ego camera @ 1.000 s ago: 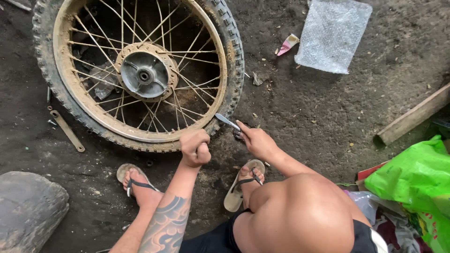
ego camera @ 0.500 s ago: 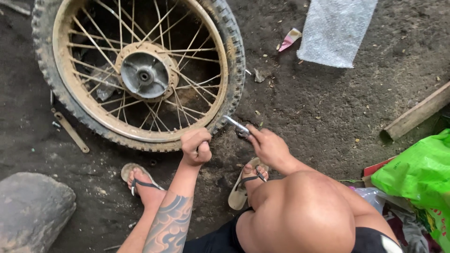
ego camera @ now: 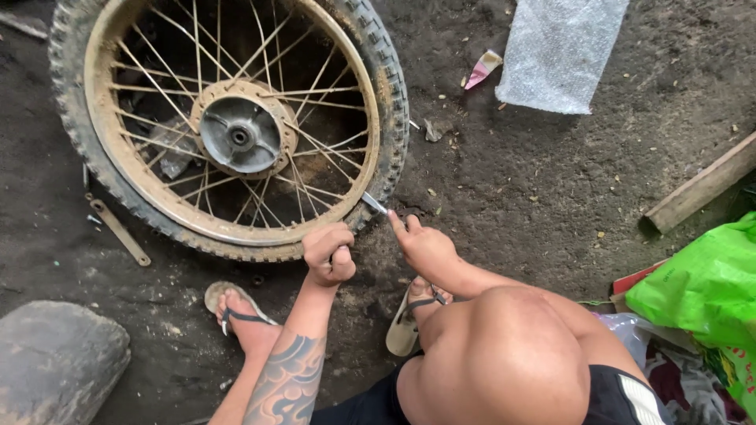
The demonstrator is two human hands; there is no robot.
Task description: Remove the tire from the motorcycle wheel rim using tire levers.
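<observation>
A spoked motorcycle wheel point(ego camera: 228, 126) w/ knobby tyre point(ego camera: 390, 102) still mounted is seen lying flat on the dirt floor point(ego camera: 535, 197), hub point(ego camera: 240, 135) facing up, rusty rim point(ego camera: 331, 228) nearest the person. Step in hand is judged as prying the tyre bead off the rim at the near-right edge; bead looks only just started, rest of tyre seated. Next move is judged to need the lever kept wedged under the bead while leverage is applied down and toward the hub, w/ the near rim held steady so the wheel isn't shifted. A bubble-wrap sheet point(ego camera: 561, 51) is laid well apart at top right, a green plastic bag point(ego camera: 709, 287) at right edge, a wood plank point(ego camera: 701, 189) above it, a grey rock point(ego camera: 59, 358) at lower left. Feet in flip-flops point(ego camera: 236, 311) are planted just below the wheel. A flat metal tyre lever point(ego camera: 118, 230) is left on the ground beside the tyre, untouched. Left hand point(ego camera: 329, 253) is curled into a tight fist at the rim edge, gripping something at the rim; exactly what can't be told. Right hand point(ego camera: 421, 242) is closed around a metal tyre iron point(ego camera: 373, 203), index finger extended along it, tip poked btwn tyre and rim.
</observation>
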